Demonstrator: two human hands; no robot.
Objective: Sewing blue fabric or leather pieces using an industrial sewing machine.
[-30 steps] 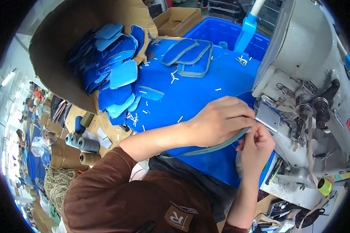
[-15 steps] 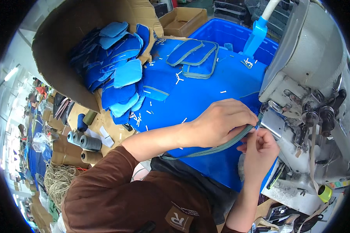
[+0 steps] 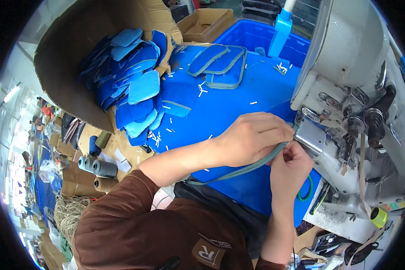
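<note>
A grey-green fabric strip (image 3: 252, 167) curves from my lap, under my left hand, up to the edge of the sewing machine (image 3: 342, 85). My left hand (image 3: 258, 137) is closed over its upper end, fingertips beside the shiny metal plate (image 3: 311, 136). My right hand (image 3: 291, 166) pinches close below the left fingertips, at the strip's edge; what exactly lies between its fingers is hidden. A green ring-shaped loop (image 3: 305, 189) shows just right of my right wrist; whether the hand holds it I cannot tell. Blue pads with grey edging (image 3: 227, 67) lie farther back on the blue table (image 3: 261, 85).
A cardboard box (image 3: 58, 58) on its side spills blue fabric pieces (image 3: 144, 87) at the left. Small white bits are scattered about. Thread spools (image 3: 104, 168) and coiled cord (image 3: 72, 211) are lower left; a blue crate (image 3: 256, 33) stands behind.
My right hand has turned and shifted slightly left, its fingers curling in more. The green loop has come into sight beside its wrist. The whole view has shifted a little.
</note>
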